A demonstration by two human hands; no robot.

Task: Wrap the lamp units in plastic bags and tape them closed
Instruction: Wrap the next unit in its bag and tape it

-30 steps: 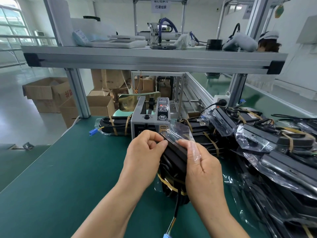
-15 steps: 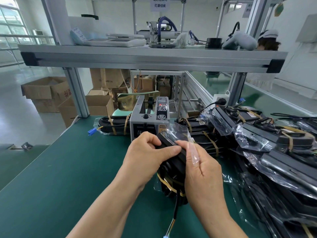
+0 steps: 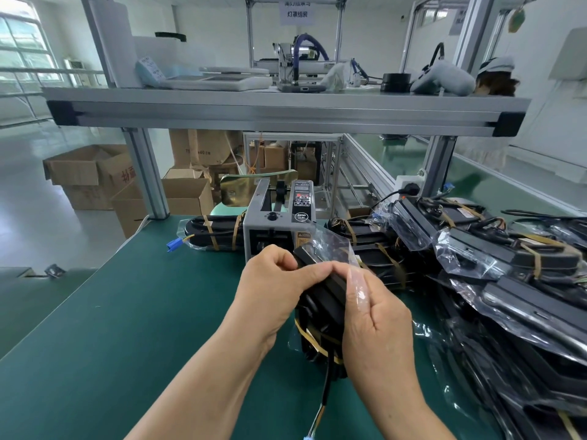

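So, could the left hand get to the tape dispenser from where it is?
Probably yes. The tape dispenser stands just beyond the left hand, with nothing seen between them. But its fingers pinch the bagged lamp unit, which the right hand also holds, so it must let go first.

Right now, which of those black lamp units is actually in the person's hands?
The lamp unit standing on end before the grey tape dispenser: the left hand and right hand both grip it, while the rest lie untouched.

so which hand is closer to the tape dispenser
Left. The left hand is just in front of the tape dispenser; the right hand sits further right and nearer the person.
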